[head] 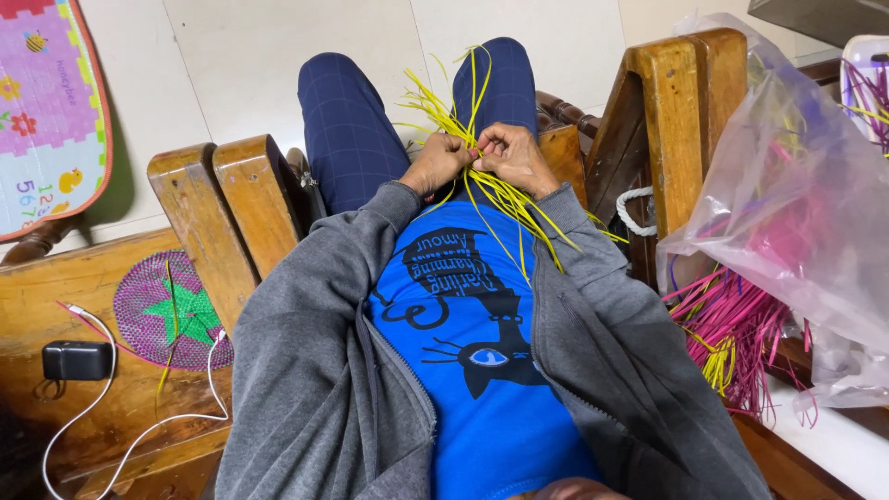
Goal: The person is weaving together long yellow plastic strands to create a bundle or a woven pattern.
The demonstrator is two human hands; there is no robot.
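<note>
Left hand (439, 163) and right hand (512, 157), each grip clenched on the yellow strips (500, 196), which fan out above and below the knuckles.

Seen from above, both arms in grey sleeves bend inward and meet over the lap. The left hand (437, 163) and right hand (515, 157) sit knuckle to knuckle — fingers curled tight in a pinching grip, thumbs pressed close together at the middle.
</note>
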